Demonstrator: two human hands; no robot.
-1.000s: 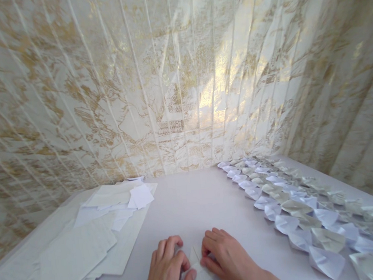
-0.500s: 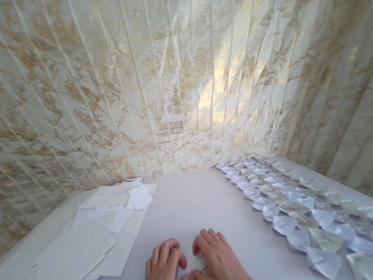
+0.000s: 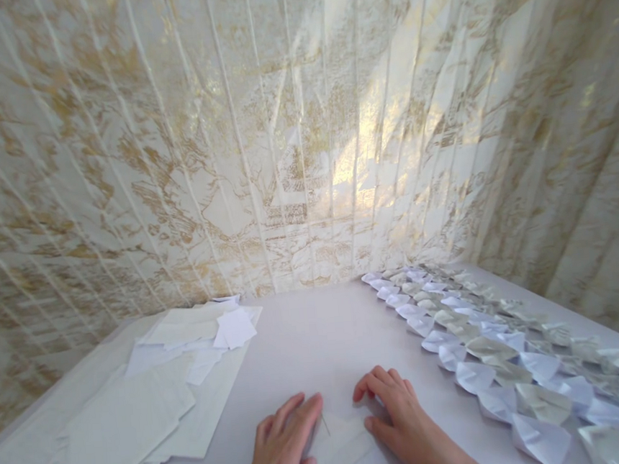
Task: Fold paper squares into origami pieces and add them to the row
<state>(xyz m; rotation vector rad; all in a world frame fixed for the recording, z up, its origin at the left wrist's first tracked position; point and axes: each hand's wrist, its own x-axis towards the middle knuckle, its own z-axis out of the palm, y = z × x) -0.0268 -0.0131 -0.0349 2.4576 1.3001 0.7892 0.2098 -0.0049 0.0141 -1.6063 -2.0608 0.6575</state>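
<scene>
A folded piece of white paper (image 3: 342,442) lies on the pale table top, low in the middle of the view, with crease lines on it. My left hand (image 3: 287,440) rests along its left edge, fingers stretched out and the thumb apart near the bottom. My right hand (image 3: 395,408) is at the paper's right side, fingers curved and spread from the thumb, whose tip is close to the paper's corner. Whether that thumb touches the paper I cannot tell. Nothing shows between the fingers of either hand.
Loose white paper sheets (image 3: 125,421) overlap on the left, with small paper squares (image 3: 235,329) on top at the back. Rows of folded paper pieces (image 3: 474,376) cover the right side of the table (image 3: 309,347). A gold-patterned curtain (image 3: 302,153) hangs behind.
My right hand has moved right, away from my left hand. My left hand's fingers have straightened beside the paper, and more of the paper shows between the hands.
</scene>
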